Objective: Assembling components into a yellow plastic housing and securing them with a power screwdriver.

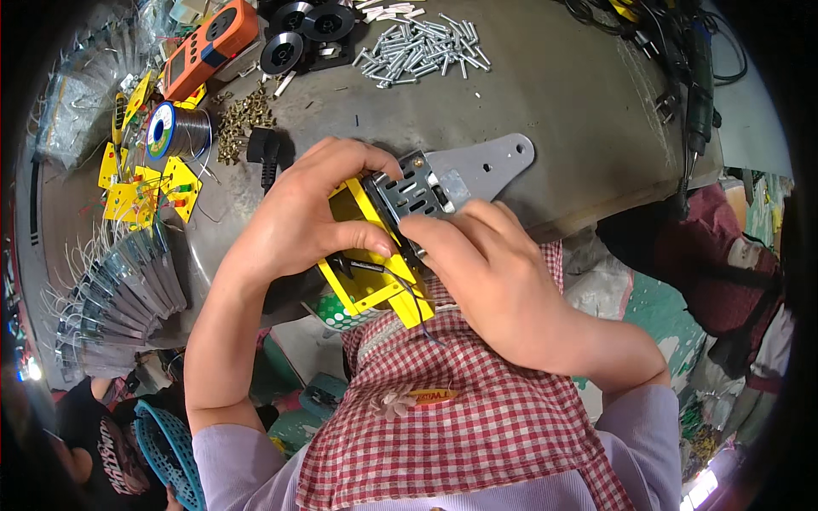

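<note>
A yellow open frame (362, 294) is tilted over the near edge of the bench. Against its far right side sits a dark metal housing (411, 189) with rows of slots. My left hand (298, 209) is closed around both, fingers over the housing's top and thumb pressed inside the frame. My right hand (498, 277) has its fingers curled at the housing's near right edge; the fingertips are partly hidden. A thin black cable (409, 288) runs from the frame down toward my apron. Beyond the housing, a grey tapered metal plate (494, 162) with holes extends to the right.
Loose silver screws (423, 53) and small brass screws (243, 123) lie in piles. At left are a solder spool (183, 132), yellow boards (136, 200), an orange meter (209, 51) and stacked wired panels (123, 294). A black plug (264, 149) lies near my left hand. A corded tool (699, 94) hangs far right.
</note>
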`<state>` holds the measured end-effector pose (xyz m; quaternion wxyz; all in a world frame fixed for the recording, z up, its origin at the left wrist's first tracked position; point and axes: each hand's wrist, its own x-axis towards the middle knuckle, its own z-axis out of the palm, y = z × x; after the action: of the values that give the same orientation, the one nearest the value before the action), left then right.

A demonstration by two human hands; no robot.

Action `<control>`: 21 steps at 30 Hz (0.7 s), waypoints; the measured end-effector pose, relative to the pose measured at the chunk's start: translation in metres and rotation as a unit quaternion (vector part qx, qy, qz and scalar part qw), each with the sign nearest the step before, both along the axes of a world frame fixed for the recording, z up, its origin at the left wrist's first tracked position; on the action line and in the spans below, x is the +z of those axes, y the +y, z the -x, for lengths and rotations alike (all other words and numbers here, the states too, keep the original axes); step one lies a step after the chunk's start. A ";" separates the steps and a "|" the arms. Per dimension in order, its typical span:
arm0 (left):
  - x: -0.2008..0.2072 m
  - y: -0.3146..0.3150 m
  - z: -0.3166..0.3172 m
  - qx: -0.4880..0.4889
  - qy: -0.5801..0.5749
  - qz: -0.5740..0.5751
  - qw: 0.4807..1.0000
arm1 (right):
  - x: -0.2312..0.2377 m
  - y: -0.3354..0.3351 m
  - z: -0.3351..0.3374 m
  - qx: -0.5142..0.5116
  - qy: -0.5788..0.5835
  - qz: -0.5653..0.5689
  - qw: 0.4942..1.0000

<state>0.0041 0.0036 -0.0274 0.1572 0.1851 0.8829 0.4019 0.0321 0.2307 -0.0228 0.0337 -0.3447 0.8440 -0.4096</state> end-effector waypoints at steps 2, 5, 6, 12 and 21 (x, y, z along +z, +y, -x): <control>0.001 -0.001 -0.001 -0.005 0.002 -0.002 1.000 | -0.004 0.001 -0.002 0.006 -0.001 0.006 1.000; 0.000 -0.001 0.001 -0.010 0.005 -0.002 1.000 | -0.023 0.004 0.002 0.032 0.054 0.049 0.997; -0.001 -0.001 0.000 -0.009 0.007 -0.005 1.000 | -0.023 0.005 0.004 0.033 0.055 0.046 0.997; 0.000 -0.001 -0.001 -0.008 0.006 -0.004 1.000 | -0.023 0.004 0.003 0.059 0.095 0.053 0.992; -0.001 0.001 0.000 -0.010 0.008 -0.005 1.000 | -0.021 0.007 0.007 0.075 0.123 0.037 0.989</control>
<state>0.0039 0.0046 -0.0286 0.1528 0.1981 0.8802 0.4033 0.0252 0.2376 -0.0442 -0.0521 -0.4558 0.7975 -0.3917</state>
